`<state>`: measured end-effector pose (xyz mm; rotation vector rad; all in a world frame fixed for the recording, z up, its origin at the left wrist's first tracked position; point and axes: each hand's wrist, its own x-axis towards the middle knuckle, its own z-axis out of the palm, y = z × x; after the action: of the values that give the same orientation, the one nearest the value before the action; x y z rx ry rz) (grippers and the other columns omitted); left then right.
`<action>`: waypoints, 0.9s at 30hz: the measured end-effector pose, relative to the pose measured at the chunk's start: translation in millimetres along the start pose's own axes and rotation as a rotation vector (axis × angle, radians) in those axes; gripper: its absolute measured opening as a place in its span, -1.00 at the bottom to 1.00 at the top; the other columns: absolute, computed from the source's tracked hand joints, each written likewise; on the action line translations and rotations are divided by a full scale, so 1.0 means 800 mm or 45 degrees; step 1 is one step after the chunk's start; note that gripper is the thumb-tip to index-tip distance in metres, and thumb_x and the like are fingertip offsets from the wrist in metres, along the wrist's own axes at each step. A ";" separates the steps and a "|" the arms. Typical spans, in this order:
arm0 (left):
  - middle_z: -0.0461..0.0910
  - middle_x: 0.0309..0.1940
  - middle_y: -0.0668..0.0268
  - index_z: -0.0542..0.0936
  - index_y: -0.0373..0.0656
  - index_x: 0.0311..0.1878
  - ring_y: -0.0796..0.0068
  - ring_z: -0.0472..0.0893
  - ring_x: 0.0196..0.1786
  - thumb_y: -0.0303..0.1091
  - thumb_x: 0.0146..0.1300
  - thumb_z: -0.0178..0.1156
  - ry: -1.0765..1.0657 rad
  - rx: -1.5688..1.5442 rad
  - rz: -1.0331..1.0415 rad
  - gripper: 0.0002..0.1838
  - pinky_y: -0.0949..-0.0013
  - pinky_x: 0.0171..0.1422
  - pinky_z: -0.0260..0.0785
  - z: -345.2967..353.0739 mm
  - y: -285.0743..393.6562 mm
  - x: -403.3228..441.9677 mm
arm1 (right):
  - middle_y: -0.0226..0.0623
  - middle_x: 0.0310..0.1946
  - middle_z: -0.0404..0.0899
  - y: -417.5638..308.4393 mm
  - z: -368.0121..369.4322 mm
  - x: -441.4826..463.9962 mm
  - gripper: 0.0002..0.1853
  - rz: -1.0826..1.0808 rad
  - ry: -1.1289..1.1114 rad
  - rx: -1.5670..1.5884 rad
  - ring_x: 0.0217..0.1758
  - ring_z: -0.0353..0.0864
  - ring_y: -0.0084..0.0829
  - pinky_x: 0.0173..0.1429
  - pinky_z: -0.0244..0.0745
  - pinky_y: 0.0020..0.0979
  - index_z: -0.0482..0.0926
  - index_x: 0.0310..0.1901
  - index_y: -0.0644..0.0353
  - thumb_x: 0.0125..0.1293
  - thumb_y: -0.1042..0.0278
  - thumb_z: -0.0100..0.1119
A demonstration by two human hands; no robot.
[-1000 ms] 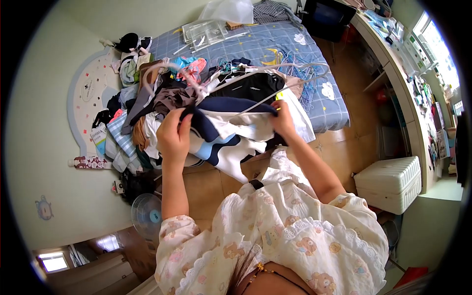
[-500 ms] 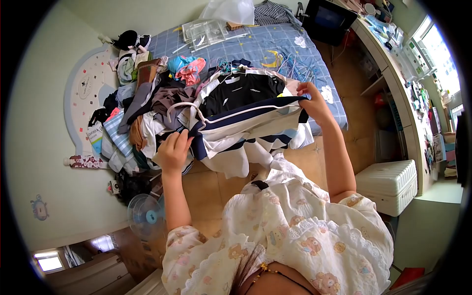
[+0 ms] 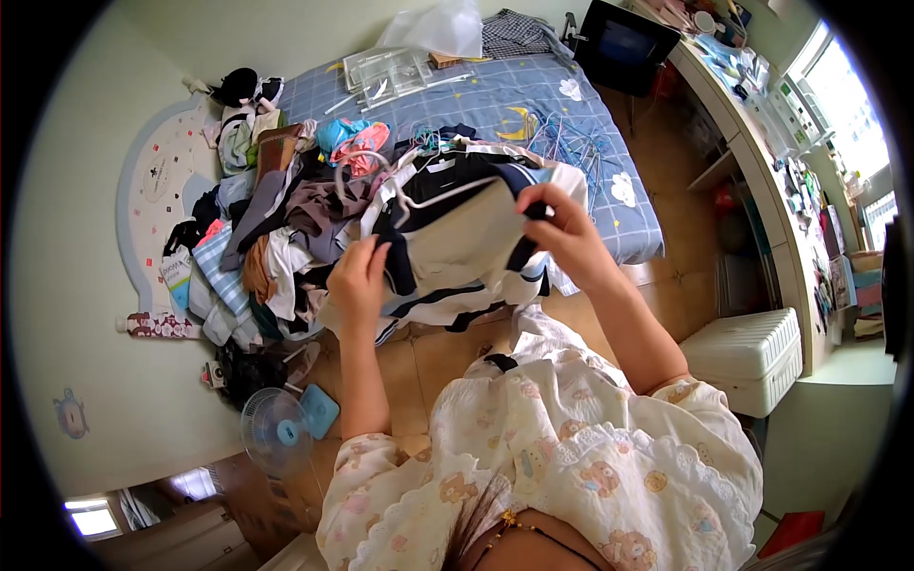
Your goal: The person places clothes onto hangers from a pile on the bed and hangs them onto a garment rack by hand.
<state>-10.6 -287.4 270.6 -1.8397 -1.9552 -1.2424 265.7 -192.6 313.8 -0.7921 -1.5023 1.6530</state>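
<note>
My left hand (image 3: 357, 276) is closed on the left edge of a white-and-navy top (image 3: 457, 238), thumb pressed against the fabric. Its right edge is pinched in my right hand (image 3: 564, 231). The top hangs stretched between both hands, with dark navy bands and a pale inner side showing. A white hanger (image 3: 447, 196) lies along its upper edge, its curved hook pointing left over the clothes; how far it sits inside the top is hard to see. Just behind is a black shirt (image 3: 433, 176) lying on the bed, partly hidden by the top.
A heap of mixed clothes (image 3: 324, 205) covers the left of the bed (image 3: 624, 224). Several blue hangers (image 3: 571, 143) lie at its right, clear plastic pieces (image 3: 386, 76) at its back. On the floor stand a fan (image 3: 276, 433) and a white suitcase (image 3: 747, 357). A cluttered desk runs along the right.
My hands have come closer together, the right one moving left and down. The top has turned, showing more of its pale side, and the hanger hook has shifted upward.
</note>
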 end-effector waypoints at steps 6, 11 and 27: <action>0.53 -0.48 0.18 0.59 -0.27 -0.20 0.19 0.52 -0.48 -0.48 0.19 0.28 0.159 -0.092 0.210 -0.87 0.32 -0.41 0.36 -0.027 -0.013 0.015 | -0.27 0.10 0.49 -0.049 -0.062 -0.007 -0.64 -0.370 -0.205 -0.838 0.00 0.61 -0.39 -0.07 0.58 -0.38 0.51 0.08 0.15 0.23 0.58 0.16; 0.45 -0.53 0.21 0.58 -0.28 -0.21 0.25 0.44 -0.53 -0.51 0.15 0.29 0.065 -0.197 0.179 -0.85 0.38 -0.44 0.28 -0.042 -0.013 0.024 | -0.24 -0.01 0.53 -0.065 -0.059 0.010 -0.56 -0.872 0.123 -1.516 0.14 0.46 -0.15 0.25 0.34 -0.17 0.53 0.10 0.06 0.13 0.47 0.26; 0.60 -0.32 0.18 0.60 -0.25 -0.19 0.15 0.57 -0.30 -0.52 0.15 0.28 0.128 -0.158 0.342 -0.85 0.26 -0.19 0.41 -0.038 -0.006 0.054 | -0.31 -0.39 0.56 -0.017 -0.054 0.028 -0.86 -0.823 0.052 -1.514 -0.34 0.59 -0.17 -0.28 0.53 -0.27 0.53 -0.21 0.15 0.18 0.46 0.19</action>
<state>-36.0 -275.4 315.5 -1.9763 -1.5496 -1.3644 291.7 -150.6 323.2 -0.7466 -2.3534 0.1631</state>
